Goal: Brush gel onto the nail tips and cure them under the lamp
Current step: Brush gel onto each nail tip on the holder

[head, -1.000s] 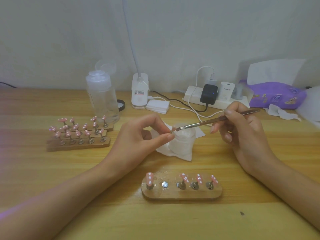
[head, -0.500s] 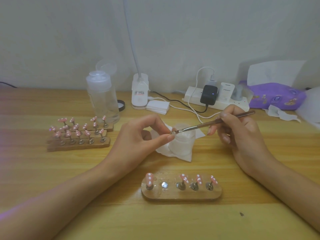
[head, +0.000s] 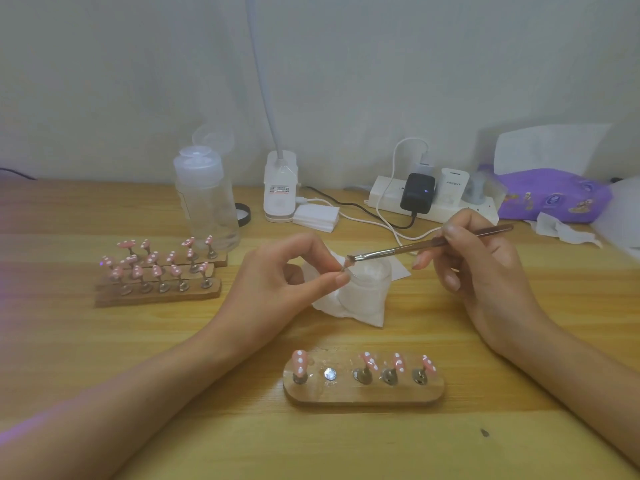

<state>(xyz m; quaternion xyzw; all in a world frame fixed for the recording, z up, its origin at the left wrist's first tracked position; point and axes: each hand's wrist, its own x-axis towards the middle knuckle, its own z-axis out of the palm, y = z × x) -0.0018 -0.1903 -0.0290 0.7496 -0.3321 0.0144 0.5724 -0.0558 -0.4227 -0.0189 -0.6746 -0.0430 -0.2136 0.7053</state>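
Note:
My left hand (head: 280,282) pinches a small nail tip on its metal stand (head: 343,266) between thumb and forefinger, mostly hidden by the fingers. My right hand (head: 481,268) grips a thin brush (head: 415,249), and its bristles touch that nail tip. A small clear gel jar (head: 367,285) sits on a white wipe just behind the tip. Near me lies a wooden holder (head: 363,393) with several pink white-dotted nail tips and one bare magnet spot. The white gooseneck lamp (head: 280,188) stands at the back.
Wooden holders with several pink nail tips (head: 156,271) sit at the left. Behind them is a clear pump bottle (head: 206,202). A power strip with chargers (head: 429,199), cables, a pad stack (head: 317,218) and a purple tissue pack (head: 554,195) line the back.
My right hand and the brush have shifted slightly left and the brush handle has dropped a little. My left hand keeps pinching the nail tip in the same spot.

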